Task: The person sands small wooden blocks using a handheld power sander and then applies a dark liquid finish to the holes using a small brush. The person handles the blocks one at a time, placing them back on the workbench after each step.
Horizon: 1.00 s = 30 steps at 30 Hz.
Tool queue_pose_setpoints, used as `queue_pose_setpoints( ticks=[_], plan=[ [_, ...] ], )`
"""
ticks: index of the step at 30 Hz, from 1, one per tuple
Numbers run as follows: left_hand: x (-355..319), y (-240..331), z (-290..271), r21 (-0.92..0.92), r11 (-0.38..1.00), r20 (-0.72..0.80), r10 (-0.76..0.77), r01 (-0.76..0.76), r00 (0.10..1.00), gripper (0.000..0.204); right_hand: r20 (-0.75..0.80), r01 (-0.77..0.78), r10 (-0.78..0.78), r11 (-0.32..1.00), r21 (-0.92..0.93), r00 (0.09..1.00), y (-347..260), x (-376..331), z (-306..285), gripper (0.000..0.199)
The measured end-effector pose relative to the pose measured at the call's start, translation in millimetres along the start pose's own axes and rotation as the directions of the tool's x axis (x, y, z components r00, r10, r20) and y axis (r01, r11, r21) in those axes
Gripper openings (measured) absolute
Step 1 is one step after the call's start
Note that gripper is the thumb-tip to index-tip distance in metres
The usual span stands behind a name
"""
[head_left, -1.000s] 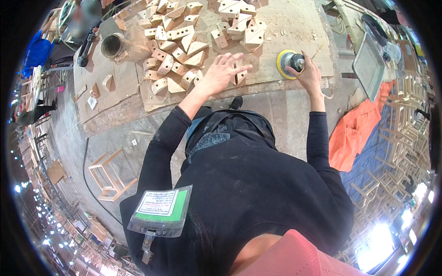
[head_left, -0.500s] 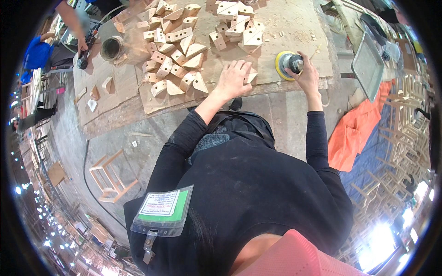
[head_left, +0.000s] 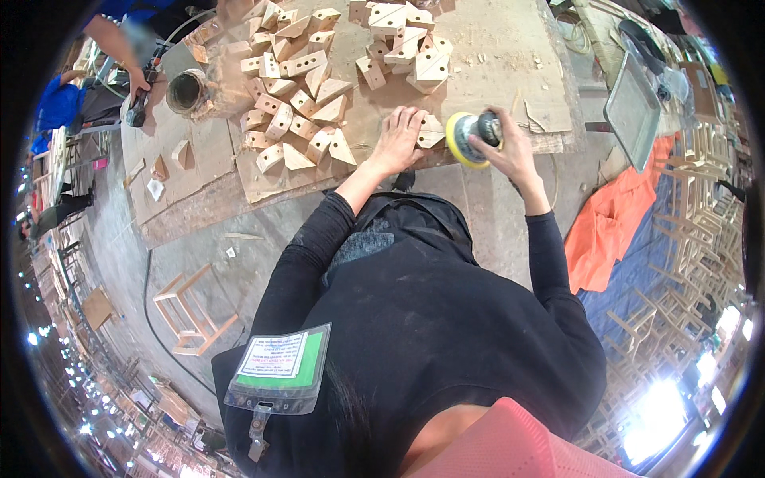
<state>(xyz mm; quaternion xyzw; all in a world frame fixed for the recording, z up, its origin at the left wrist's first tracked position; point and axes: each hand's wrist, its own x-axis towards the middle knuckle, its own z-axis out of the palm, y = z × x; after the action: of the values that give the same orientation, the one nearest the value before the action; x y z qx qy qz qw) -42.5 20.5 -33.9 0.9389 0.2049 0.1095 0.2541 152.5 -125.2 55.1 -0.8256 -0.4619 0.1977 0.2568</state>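
Note:
My left hand (head_left: 395,142) presses a small wooden corner block (head_left: 431,132) against the worktable near its front edge, its fingers closed along the block's left side. The block has drilled holes like the others. Gripped in my right hand (head_left: 511,151) is an orbital sander (head_left: 467,139) with a yellow-edged round pad and dark top. The sander is tilted, its pad facing left toward the block, with a small gap seeming to lie between them. Beyond my left hand spreads a loose pile of drilled wooden blocks (head_left: 305,102). A second heap of blocks (head_left: 408,46) lies farther back.
The worktable (head_left: 510,80) carries sawdust and wood chips. A round container (head_left: 186,91) stands at left, close to another person's hand (head_left: 138,82) holding a dark tool. To the right are a grey tray (head_left: 633,111) and orange cloth (head_left: 610,227). A wooden frame (head_left: 191,311) stands on the floor.
My right hand has lifted the sander from the tabletop, tilted it and brought it left and nearer to the block. My left hand has stayed on the block.

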Motion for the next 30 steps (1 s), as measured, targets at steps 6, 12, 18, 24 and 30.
queue_pose_setpoints(
  ticks=[6,12,18,24,30],
  plan=[
    [0.6,-1.1,0.0,0.006,1.0,-0.006,0.02,-0.02,1.0,0.085,-0.015,0.026,-0.026,1.0,0.016,1.0,-14.3,17.6,29.1,0.057],
    [-0.3,0.6,0.1,-0.001,1.0,-0.037,-0.009,0.009,0.999,0.086,0.028,0.022,-0.021,1.0,-0.017,0.999,-12.9,24.7,24.2,0.057],
    [1.4,0.9,-0.2,0.011,0.999,-0.042,-0.044,0.045,0.998,0.085,-0.017,0.046,-0.047,0.996,-0.073,0.999,-0.5,-6.5,14.8,0.057],
    [2.0,1.8,-2.7,0.0,0.999,-0.05,-0.054,0.054,0.997,0.085,-0.115,0.015,-0.017,1.0,-0.021,0.993,-1.0,-10.2,10.3,0.059],
    [1.1,0.2,-4.7,0.009,0.999,-0.057,-0.032,0.032,0.998,0.083,-0.033,0.039,-0.039,0.999,-0.017,0.999,-15.9,18.8,29.1,0.062]
  ],
)
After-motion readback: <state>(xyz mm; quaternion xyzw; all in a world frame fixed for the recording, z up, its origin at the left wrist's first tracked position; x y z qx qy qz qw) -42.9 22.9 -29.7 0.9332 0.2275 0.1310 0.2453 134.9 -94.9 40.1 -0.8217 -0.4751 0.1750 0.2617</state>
